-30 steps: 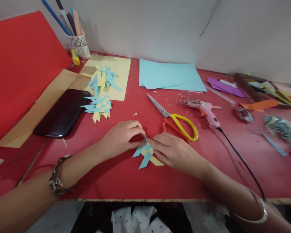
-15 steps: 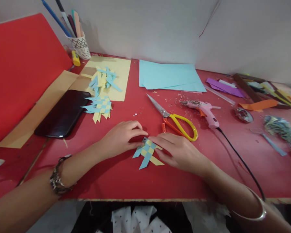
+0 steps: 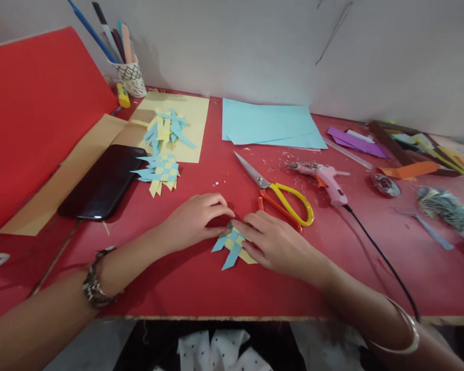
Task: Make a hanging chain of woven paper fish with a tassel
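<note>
A small woven paper fish [image 3: 234, 247] in blue and yellow strips lies on the red table in front of me, its strip ends fanned toward my side. My left hand [image 3: 196, 219] pinches its upper left edge, thumb against the paper and index finger just above. From the other side, the fingers of my right hand [image 3: 276, 245] press on its upper tip and right edge, covering part of it. A similar woven paper fish [image 3: 165, 171] lies farther left, beside a black phone [image 3: 102, 181].
Scissors [image 3: 286, 198] lie just beyond my right hand. A pink glue gun [image 3: 328, 183] trails its black cord to the table's front edge. At the back are blue paper sheets [image 3: 270, 123], a pile of cut strips [image 3: 166, 129] and a pen cup [image 3: 131, 77].
My right hand has shifted slightly left, its fingertips now over the fish's upper tip, covering the dark dot and more of the right edge. My left hand stays nearly still.
</note>
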`<state>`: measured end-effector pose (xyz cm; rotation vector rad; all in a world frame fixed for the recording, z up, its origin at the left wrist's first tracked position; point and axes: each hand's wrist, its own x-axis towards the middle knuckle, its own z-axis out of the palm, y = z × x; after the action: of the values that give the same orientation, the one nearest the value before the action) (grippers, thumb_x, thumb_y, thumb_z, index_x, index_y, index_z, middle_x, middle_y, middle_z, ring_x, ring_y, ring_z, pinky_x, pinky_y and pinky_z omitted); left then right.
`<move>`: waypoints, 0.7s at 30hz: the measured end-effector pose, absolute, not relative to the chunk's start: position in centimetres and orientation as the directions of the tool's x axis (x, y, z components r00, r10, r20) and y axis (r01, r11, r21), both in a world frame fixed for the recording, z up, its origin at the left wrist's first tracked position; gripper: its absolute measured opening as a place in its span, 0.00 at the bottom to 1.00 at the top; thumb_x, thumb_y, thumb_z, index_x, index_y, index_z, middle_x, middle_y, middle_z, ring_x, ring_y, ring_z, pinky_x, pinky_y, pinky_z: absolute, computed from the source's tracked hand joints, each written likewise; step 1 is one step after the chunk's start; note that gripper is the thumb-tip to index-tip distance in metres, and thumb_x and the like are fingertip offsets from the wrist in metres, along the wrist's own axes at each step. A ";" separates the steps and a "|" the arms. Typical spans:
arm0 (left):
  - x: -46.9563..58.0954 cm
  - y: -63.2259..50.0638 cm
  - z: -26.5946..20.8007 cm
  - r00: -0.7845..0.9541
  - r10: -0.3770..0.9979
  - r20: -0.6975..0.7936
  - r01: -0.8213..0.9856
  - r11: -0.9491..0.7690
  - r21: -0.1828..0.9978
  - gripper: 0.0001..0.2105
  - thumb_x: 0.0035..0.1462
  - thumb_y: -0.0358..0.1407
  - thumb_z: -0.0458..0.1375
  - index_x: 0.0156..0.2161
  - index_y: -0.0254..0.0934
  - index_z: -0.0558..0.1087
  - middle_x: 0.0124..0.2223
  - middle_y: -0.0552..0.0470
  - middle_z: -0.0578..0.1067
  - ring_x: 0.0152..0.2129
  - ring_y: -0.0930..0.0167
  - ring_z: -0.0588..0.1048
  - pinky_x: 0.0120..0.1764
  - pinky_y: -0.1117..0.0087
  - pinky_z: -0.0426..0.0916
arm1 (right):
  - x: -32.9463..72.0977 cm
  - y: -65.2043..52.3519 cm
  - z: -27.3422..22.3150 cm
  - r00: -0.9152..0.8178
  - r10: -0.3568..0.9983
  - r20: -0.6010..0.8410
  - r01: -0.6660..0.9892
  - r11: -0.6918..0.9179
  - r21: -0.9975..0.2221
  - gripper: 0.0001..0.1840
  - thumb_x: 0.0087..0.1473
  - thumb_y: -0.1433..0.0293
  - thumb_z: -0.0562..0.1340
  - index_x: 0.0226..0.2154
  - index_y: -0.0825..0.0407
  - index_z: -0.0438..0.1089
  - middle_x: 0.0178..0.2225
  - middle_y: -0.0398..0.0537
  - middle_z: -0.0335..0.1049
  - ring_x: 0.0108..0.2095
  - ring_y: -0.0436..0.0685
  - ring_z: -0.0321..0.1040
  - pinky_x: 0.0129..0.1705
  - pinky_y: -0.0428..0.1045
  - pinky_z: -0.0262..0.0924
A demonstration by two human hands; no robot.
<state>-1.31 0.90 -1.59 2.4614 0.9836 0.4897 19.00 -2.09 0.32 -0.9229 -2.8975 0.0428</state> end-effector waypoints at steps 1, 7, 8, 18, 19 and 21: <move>-1.3 0.9 -1.6 0.684 0.713 0.155 0.557 -0.647 0.520 0.10 0.53 0.37 0.55 0.40 0.36 0.70 0.35 0.51 0.69 0.33 0.70 0.69 0.33 0.72 0.62 | 19.0 -2.1 0.3 -0.814 0.574 0.090 0.573 0.818 -0.048 0.19 0.57 0.70 0.47 0.47 0.60 0.62 0.34 0.53 0.65 0.31 0.54 0.60 0.32 0.50 0.60; -1.2 0.9 -1.5 0.681 0.718 0.144 0.559 -0.637 0.530 0.09 0.53 0.36 0.55 0.40 0.36 0.70 0.35 0.51 0.69 0.33 0.70 0.69 0.34 0.72 0.62 | 18.9 -2.0 0.3 -0.822 0.562 0.093 0.561 0.827 -0.040 0.19 0.56 0.70 0.48 0.47 0.60 0.62 0.33 0.53 0.65 0.31 0.54 0.59 0.32 0.49 0.59; -1.2 1.0 -1.5 0.681 0.718 0.145 0.558 -0.637 0.532 0.09 0.53 0.36 0.55 0.40 0.37 0.70 0.35 0.51 0.69 0.33 0.70 0.69 0.34 0.72 0.62 | 18.9 -2.0 0.3 -0.820 0.565 0.088 0.564 0.825 -0.042 0.19 0.56 0.70 0.48 0.47 0.60 0.62 0.33 0.53 0.65 0.31 0.54 0.59 0.32 0.49 0.59; -1.2 1.0 -1.6 0.682 0.716 0.150 0.551 -0.638 0.538 0.09 0.53 0.36 0.55 0.40 0.37 0.70 0.35 0.51 0.69 0.33 0.71 0.68 0.33 0.72 0.62 | 18.9 -2.0 0.5 -0.812 0.578 0.080 0.572 0.815 -0.089 0.19 0.56 0.70 0.48 0.47 0.60 0.63 0.35 0.53 0.66 0.31 0.54 0.59 0.33 0.50 0.60; -1.2 1.0 -1.6 0.683 0.715 0.150 0.549 -0.638 0.540 0.09 0.53 0.36 0.55 0.40 0.37 0.70 0.35 0.51 0.69 0.33 0.71 0.68 0.33 0.72 0.62 | 18.9 -2.0 0.5 -0.812 0.578 0.082 0.571 0.816 -0.094 0.19 0.56 0.70 0.48 0.47 0.60 0.63 0.35 0.54 0.66 0.31 0.54 0.59 0.33 0.50 0.60; -1.2 0.9 -1.6 0.684 0.714 0.148 0.549 -0.638 0.541 0.09 0.53 0.37 0.55 0.40 0.36 0.70 0.35 0.51 0.69 0.33 0.71 0.68 0.33 0.72 0.62 | 18.9 -2.0 0.5 -0.814 0.574 0.087 0.566 0.818 -0.097 0.18 0.56 0.70 0.49 0.46 0.60 0.64 0.35 0.54 0.66 0.31 0.55 0.60 0.33 0.50 0.61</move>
<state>-1.23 0.94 -1.56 2.4370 0.9767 0.4863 18.88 -1.99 0.47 -0.9085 -2.8883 0.1019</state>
